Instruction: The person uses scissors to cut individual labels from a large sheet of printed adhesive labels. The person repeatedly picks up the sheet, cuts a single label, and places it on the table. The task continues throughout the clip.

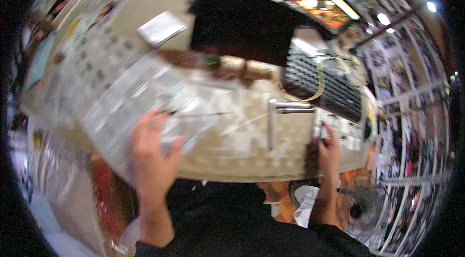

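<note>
My left hand (154,160) lies over a clear plastic sheet (109,124) with pale, label-like patches. Its fingers are stretched out and the thumb stands apart, with a small dark thing by the fingertips. At the right of the table my right hand (329,153) has its fingers drawn together beside a row of small white cards (349,131) with dark marks. What it holds, if anything, is too blurred to tell. Between the hands lie a thin metal bar (272,128) and a shiny silver rod (294,107), along with crumpled clear plastic (237,136).
A dark monitor (242,24) stands at the back, with a keyboard (327,82) to its right and a yellowish cable loop (321,80) over it. A lit screen (319,2) is farther back. White paper (161,28) lies back left; shelving (402,87) and a fan (358,206) are at right.
</note>
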Demonstrator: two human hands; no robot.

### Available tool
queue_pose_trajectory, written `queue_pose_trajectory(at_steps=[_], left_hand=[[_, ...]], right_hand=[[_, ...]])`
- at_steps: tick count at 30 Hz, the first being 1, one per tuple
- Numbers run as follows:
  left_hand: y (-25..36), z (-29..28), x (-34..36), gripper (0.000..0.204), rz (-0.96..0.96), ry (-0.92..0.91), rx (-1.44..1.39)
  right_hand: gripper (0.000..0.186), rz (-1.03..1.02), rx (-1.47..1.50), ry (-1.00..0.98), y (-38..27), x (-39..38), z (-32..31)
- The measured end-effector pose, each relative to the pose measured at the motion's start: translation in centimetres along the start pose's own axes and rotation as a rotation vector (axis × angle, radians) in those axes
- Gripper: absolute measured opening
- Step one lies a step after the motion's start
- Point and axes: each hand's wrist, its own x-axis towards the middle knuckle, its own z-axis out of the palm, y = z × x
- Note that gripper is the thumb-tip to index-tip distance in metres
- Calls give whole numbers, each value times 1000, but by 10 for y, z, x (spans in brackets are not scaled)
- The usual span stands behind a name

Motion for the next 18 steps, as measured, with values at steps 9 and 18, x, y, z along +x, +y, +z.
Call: queue_pose_trajectory(at_steps=[9, 18], left_hand=[[-3, 10, -11, 41, -32, 29, 91], [18, 11, -20, 49, -45, 41, -803]], right_hand=[[50, 35, 148, 62, -17, 2, -3], [67, -191, 723, -43, -55, -77, 44]])
